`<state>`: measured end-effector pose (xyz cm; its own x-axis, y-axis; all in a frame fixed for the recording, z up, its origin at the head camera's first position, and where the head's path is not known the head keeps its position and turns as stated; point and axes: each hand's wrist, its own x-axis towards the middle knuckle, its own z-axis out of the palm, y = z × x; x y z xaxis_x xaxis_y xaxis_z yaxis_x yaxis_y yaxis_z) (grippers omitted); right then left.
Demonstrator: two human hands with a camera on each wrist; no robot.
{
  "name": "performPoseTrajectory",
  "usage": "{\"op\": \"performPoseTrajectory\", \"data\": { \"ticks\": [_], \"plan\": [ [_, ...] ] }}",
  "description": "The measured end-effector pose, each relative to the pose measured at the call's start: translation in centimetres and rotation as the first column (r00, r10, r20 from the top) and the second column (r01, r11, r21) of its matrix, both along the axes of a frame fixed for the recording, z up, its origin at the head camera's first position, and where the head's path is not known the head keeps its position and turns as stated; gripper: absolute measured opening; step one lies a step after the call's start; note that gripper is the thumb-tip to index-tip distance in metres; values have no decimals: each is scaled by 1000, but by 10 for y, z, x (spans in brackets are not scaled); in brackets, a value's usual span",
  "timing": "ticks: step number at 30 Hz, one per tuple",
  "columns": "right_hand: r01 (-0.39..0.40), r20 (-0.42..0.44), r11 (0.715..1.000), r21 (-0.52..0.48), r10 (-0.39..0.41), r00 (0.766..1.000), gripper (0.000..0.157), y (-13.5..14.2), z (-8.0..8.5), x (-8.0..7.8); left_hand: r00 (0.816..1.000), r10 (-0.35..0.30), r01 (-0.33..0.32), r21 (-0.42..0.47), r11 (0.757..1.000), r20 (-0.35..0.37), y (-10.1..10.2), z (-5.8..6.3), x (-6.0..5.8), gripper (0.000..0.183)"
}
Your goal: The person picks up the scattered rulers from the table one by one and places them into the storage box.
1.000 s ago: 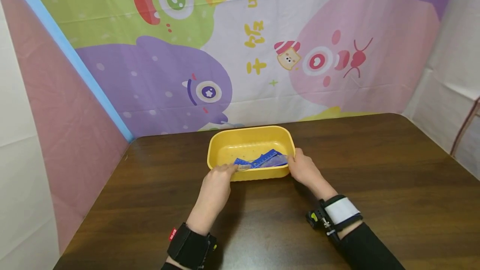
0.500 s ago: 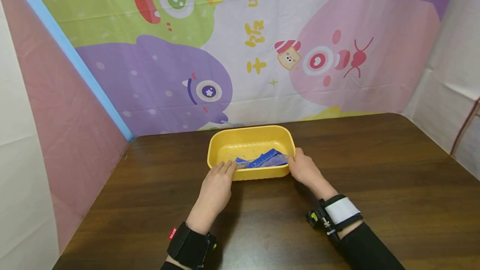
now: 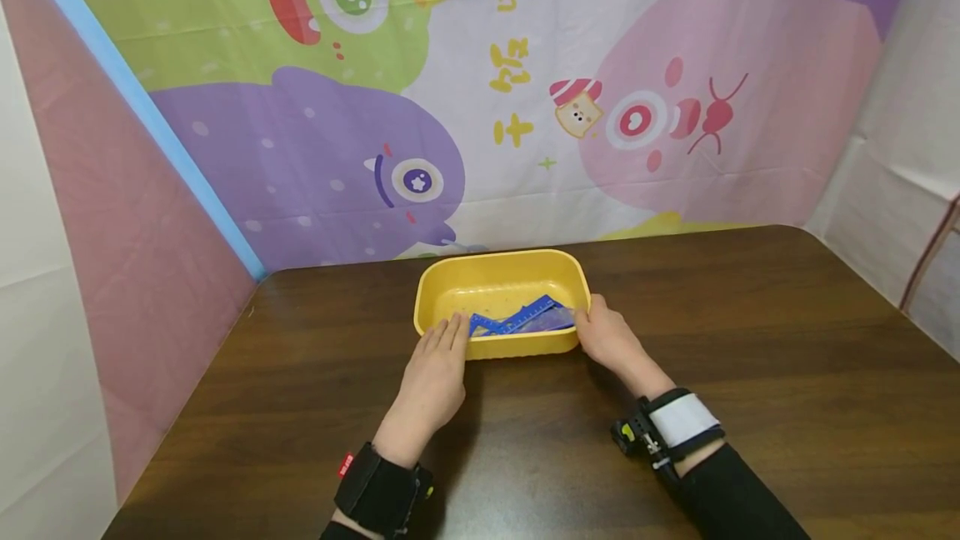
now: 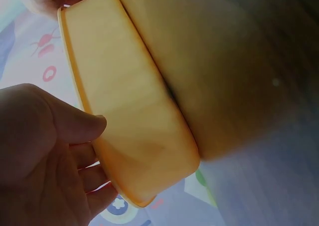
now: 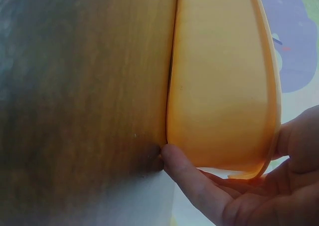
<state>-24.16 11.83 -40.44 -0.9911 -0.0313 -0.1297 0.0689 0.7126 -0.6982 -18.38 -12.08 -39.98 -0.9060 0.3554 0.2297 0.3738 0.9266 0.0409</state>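
A yellow plastic tub (image 3: pixel 517 347) stands on the table toward its far edge. Inside it, near the front wall, lie blue rulers (image 3: pixel 528 314) beside a piece of clear plastic wrapping (image 3: pixel 546 322). My left hand (image 3: pixel 433 377) is at the tub's front left, fingers extended over the rim. In the left wrist view its thumb (image 4: pixel 89 127) lies against the outer wall, with the fingers on the rim's other side. My right hand (image 3: pixel 611 340) grips the tub's right end; in the right wrist view a finger (image 5: pixel 187 173) reaches down to the bottom corner.
The brown wooden table (image 3: pixel 540 448) runs back to a cartoon-printed cloth (image 3: pixel 510 215). White cloth (image 3: pixel 892 132) hangs at the right, and a pink panel (image 3: pixel 142 273) with a blue stripe at the left. Dark straps with cameras sit on both wrists.
My left fingers have straightened and come together over the rim, after bending toward the clear plastic. The left blue ruler now shows at a different angle. My right hand keeps its place.
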Motion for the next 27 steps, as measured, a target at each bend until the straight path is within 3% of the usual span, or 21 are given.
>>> {"op": "performPoseTrajectory", "data": {
  "ticks": [5, 12, 16, 21, 27],
  "plan": [
    [-4, 9, 1000, -23, 4, 1000, 44, 1, 1, -1, 1000, 13, -13, -21, 1000, 5, 0, 1, 0, 60],
    [-35, -2, 999, -30, 35, 999, 44, 3, 0, -1, 994, -8, 2, -49, 999, -109, 0, -4, 0, 48],
    [-50, -1, 997, -54, 50, 999, 52, 6, -1, 0, 991, -7, -1, -62, 998, -134, 0, -5, 1, 47],
    [-50, 19, 996, -69, 51, 999, 66, 10, 2, 0, 997, -3, 1, -34, 999, -79, 1, -3, -1, 54],
    [-66, 8, 998, -9, 67, 998, 64, 11, 6, 2, 999, 18, -19, 11, 1000, 43, 0, 1, 0, 70]
  ]
}}
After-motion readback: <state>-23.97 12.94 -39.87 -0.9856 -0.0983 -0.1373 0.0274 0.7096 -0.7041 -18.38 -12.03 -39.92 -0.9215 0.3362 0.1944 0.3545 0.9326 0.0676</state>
